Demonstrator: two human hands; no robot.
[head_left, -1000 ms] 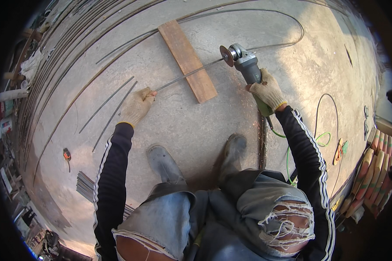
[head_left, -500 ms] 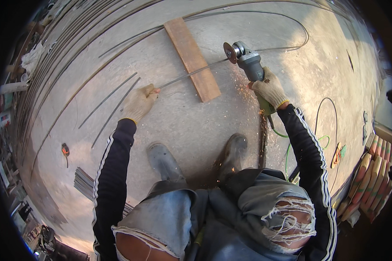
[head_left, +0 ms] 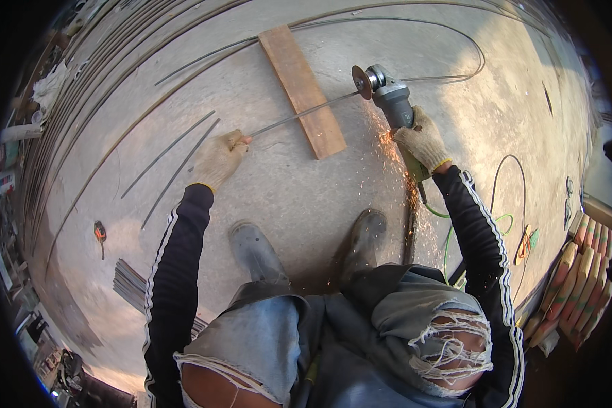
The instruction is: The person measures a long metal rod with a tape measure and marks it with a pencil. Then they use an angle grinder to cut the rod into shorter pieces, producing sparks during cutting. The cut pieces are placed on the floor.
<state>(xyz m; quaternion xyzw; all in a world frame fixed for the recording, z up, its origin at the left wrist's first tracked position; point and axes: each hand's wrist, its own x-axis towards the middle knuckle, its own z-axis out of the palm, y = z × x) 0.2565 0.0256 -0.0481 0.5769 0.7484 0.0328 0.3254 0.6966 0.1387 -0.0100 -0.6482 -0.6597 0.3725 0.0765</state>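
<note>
In a cream work glove, my left hand [head_left: 219, 158] is closed round the near end of a thin steel rod [head_left: 285, 121]. The rod crosses over a flat brown board [head_left: 304, 95] lying on the concrete. My right hand [head_left: 423, 140], also gloved, grips the body of an angle grinder [head_left: 394, 102]. Its disc [head_left: 362, 82] meets the rod's far end just past the board. Orange sparks stream down from there toward my right boot [head_left: 366, 238]. Two short cut rods [head_left: 181, 173] lie beside my left hand.
Long steel rods [head_left: 115, 129] run along the floor at the left and far side. A bundle of short rods [head_left: 130, 282] and a tape measure [head_left: 100, 232] lie by my left forearm. The green cord [head_left: 449, 248] trails at right, near stacked bags [head_left: 578, 292].
The spark stream has grown thicker and brighter. The grinder and both hands have barely shifted.
</note>
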